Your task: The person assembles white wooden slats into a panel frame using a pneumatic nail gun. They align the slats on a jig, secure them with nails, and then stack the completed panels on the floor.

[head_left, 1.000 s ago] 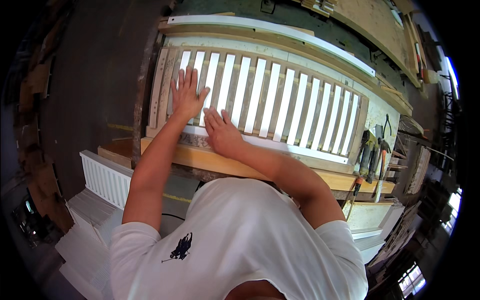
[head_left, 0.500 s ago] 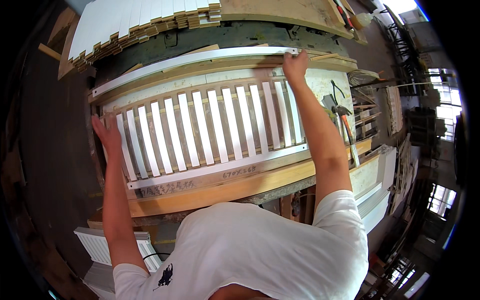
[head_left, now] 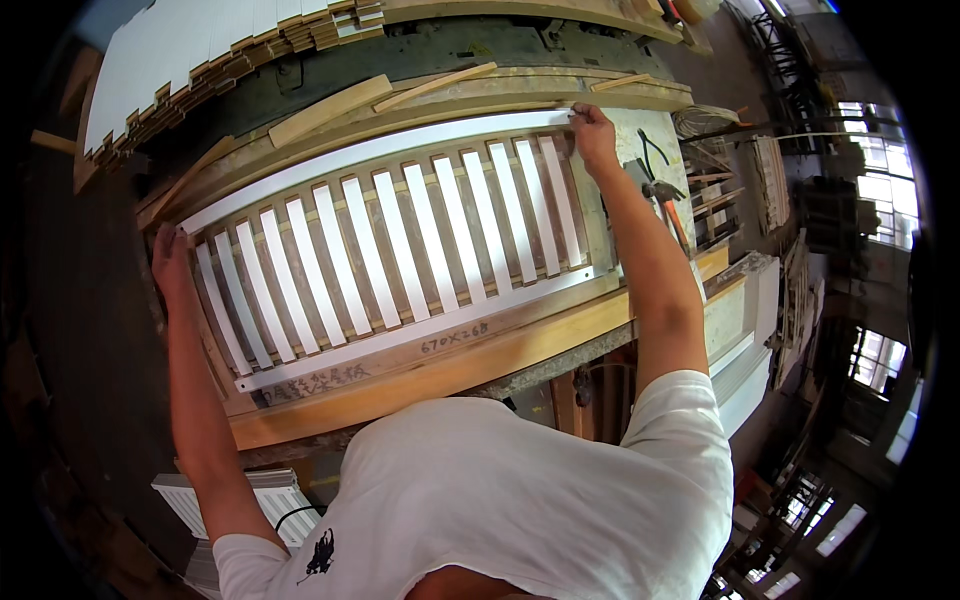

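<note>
A long white rail lies along the far ends of a row of upright white slats. At its left end is my left hand, fingers closed on the tip. My right hand pinches the rail's right end. A second white rail runs along the slats' near ends, with a small dark hole near each end. Slats and rails sit in a wooden jig with handwriting on its near board. Whether the far rail touches every slat, I cannot tell.
Loose wood strips lie beyond the jig. Pliers and a hammer with an orange handle rest at its right. White boards are stacked at far left. Slatted white panels stand low on the left.
The far rail has come nearer, from the jig's back ledge to the slats' far ends. My left hand has moved up onto its left end; the right still holds the other end.
</note>
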`<state>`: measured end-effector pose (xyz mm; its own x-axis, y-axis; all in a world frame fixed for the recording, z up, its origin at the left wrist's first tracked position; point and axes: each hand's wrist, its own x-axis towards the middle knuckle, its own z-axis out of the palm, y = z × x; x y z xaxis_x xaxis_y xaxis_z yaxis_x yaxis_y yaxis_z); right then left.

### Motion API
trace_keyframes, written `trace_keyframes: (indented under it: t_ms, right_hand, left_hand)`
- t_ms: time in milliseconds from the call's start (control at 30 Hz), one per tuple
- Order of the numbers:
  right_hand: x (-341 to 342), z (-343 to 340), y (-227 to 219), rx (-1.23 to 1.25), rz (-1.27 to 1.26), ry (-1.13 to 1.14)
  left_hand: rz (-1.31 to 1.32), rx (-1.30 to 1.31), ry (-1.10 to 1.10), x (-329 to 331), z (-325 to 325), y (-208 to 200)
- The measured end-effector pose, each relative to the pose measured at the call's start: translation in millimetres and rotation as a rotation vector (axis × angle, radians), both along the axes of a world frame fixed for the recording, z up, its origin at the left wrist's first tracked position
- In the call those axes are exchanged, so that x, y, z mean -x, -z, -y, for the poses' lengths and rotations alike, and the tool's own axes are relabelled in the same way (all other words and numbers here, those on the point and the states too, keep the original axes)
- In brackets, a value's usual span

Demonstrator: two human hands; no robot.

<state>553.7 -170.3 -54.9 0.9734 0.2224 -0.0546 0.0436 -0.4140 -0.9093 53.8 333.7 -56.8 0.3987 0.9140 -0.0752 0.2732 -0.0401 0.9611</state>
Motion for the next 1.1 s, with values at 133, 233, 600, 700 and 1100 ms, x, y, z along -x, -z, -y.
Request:
trace_keyframes:
  t_ms: [133, 233, 600, 700, 1100]
  right_hand:
    - [2, 2, 19, 0.247, 0.039, -0.062]
    - [2, -1, 25, 0.369, 0.151, -0.135]
    - [-18, 34, 41, 0.399, 0.294, -0.313]
    - [-7, 9, 26, 0.476, 0.293, -0.395]
    - [-5, 6, 39, 0.664, 0.503, -0.404]
  left_hand:
    - [-0.006, -0.006, -0.005, -4, -6, 24]
    - [-0.328, -0.230, 0.057, 15, -30, 46]
    - [-0.465, -0.635, 0.181, -8, -16, 14]
    - [-0.586, -0.763, 0.277, 14, -36, 26]
    - [-0.453, -0.642, 0.301, 9, -22, 21]
